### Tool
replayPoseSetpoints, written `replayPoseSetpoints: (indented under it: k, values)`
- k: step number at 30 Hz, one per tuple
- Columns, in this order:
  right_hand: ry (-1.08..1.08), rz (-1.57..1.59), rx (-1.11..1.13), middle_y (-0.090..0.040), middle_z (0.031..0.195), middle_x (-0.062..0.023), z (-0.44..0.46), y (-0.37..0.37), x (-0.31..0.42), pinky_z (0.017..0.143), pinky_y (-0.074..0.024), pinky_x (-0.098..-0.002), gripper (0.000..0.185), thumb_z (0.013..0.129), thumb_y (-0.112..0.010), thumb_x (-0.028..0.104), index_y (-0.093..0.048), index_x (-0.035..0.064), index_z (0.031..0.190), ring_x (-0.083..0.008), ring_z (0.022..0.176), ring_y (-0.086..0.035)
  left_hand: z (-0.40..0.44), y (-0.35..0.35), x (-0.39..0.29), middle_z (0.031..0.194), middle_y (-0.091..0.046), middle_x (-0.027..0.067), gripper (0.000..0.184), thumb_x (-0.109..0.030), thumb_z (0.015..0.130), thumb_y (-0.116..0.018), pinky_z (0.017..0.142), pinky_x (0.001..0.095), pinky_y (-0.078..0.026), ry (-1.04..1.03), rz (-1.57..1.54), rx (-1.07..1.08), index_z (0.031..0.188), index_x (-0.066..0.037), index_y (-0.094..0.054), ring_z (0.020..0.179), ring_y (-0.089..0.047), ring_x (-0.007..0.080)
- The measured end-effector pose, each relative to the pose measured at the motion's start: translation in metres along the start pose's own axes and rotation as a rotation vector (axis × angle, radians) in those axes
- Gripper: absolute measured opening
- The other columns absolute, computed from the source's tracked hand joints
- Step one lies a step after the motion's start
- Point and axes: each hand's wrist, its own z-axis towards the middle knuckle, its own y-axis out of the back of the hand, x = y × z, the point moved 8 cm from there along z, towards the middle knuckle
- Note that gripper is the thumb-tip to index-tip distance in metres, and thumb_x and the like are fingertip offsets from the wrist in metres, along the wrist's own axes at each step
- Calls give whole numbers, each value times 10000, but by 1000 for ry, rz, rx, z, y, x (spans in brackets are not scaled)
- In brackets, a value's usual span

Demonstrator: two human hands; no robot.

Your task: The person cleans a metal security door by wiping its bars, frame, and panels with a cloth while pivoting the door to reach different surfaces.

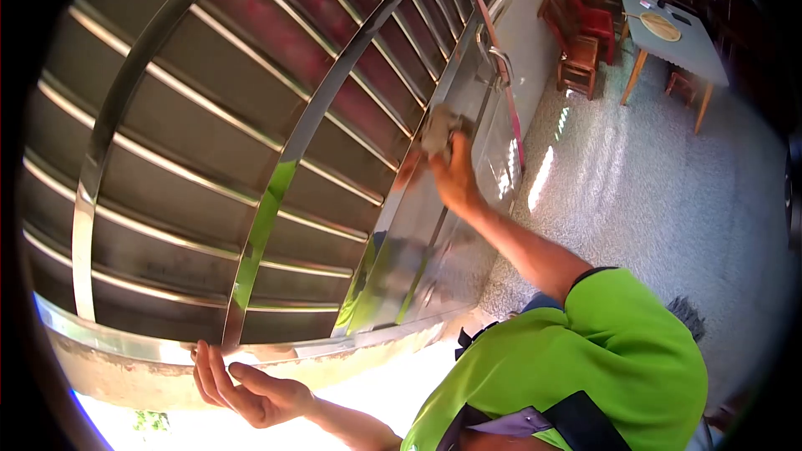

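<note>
My right hand (454, 169) is closed on a greyish cloth (438, 129), pressed against the shiny metal frame (407, 179) at the edge of a barred metal panel. The cloth looks slightly blurred. Lower down, my left hand (251, 391) is raised beside the bottom rail (167, 351) of the panel, palm up with fingers apart and slightly curled, and nothing shows in it. Long metal bars (225, 117) cross the dark panel, and bright green reflects in its flat metal strips.
A metal handle (501, 65) sticks out at the panel's far edge. Beyond it, wooden chairs (576, 54) and a grey-topped table (681, 38) with a round tray (660, 27) stand on the speckled floor (618, 184).
</note>
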Motion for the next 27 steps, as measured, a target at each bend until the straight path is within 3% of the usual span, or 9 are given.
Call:
replayPoseSetpoints:
  k: [8, 12, 16, 17, 20, 22, 24, 26, 27]
  values:
    - [412, 70, 496, -480, 1145, -214, -232, -53, 99, 844, -436, -494, 470, 672, -729, 36, -502, 63, 1084, -408, 1012, -507, -15, 8, 18, 1292, -629, 132, 289, -135, 994, -542, 1014, 450, -418, -90, 94, 84, 1228, -20, -668, 1249, -494, 281]
    - [495, 83, 877, -525, 1127, -178, -317, -65, 82, 831, -482, -471, 440, 764, -760, 122, -572, 148, 1161, -365, 1005, -563, -23, 0, 21, 1309, -610, 131, 298, -152, 987, -552, 1008, 460, -413, -113, 99, 41, 1236, -44, -674, 1255, -476, 281]
    - [12, 57, 980, -604, 1077, -187, -325, -55, -18, 842, -486, -443, 296, 853, -694, 140, -645, 69, 1136, -363, 1002, -595, -36, -14, 22, 1416, -501, 177, 318, -124, 959, -550, 1087, 527, -326, -122, 161, 48, 1239, -27, -665, 1384, -329, 307]
    - [151, -179, 901, -602, 1109, -211, -318, -45, -47, 847, -483, -453, 291, 912, -620, 193, -610, 21, 1146, -388, 985, -600, -37, -17, 20, 1439, -477, 178, 335, -147, 965, -555, 1098, 531, -315, -155, 180, 32, 1266, -31, -645, 1397, -314, 314]
    - [-484, -570, 263, -557, 895, -137, -318, 9, -223, 619, -463, -405, 228, 923, -529, 21, -507, 79, 1142, -242, 796, -566, -49, -25, 23, 1506, -398, 181, 426, -229, 976, -578, 1125, 554, -280, -210, 241, 41, 1354, -33, -562, 1430, -269, 350]
    - [-961, 851, -94, -479, 656, 8, -301, 13, -291, 422, -350, -287, 187, 980, -512, 54, -485, 111, 1156, -86, 511, -454, -48, -31, 20, 1522, -362, 184, 477, -256, 968, -597, 1126, 580, -258, -212, 211, -24, 1376, -20, -522, 1436, -246, 390]
    - [-865, 426, -151, -521, 707, -21, -253, 26, -234, 459, -381, -273, 251, 987, -530, 100, -446, 84, 1223, -87, 553, -470, -50, -30, 26, 1534, -337, 192, 514, -273, 960, -608, 1122, 603, -246, -194, 189, -8, 1388, -13, -495, 1441, -223, 418]
    - [-319, -40, -180, -563, 792, -53, -210, 10, -190, 495, -432, -302, 297, 976, -545, 133, -421, 57, 1235, -141, 576, -510, -51, -30, 26, 1550, -314, 191, 502, -264, 965, -602, 1121, 607, -244, -191, 175, 5, 1385, -9, -499, 1449, -210, 421]
    - [-444, 45, -131, -569, 899, -116, -204, -6, -167, 617, -461, -355, 349, 961, -560, 154, -405, 36, 1251, -212, 723, -548, -52, -31, 27, 1550, -314, 191, 502, -264, 965, -602, 1121, 607, -244, -190, 176, 3, 1385, -9, -499, 1449, -210, 421]
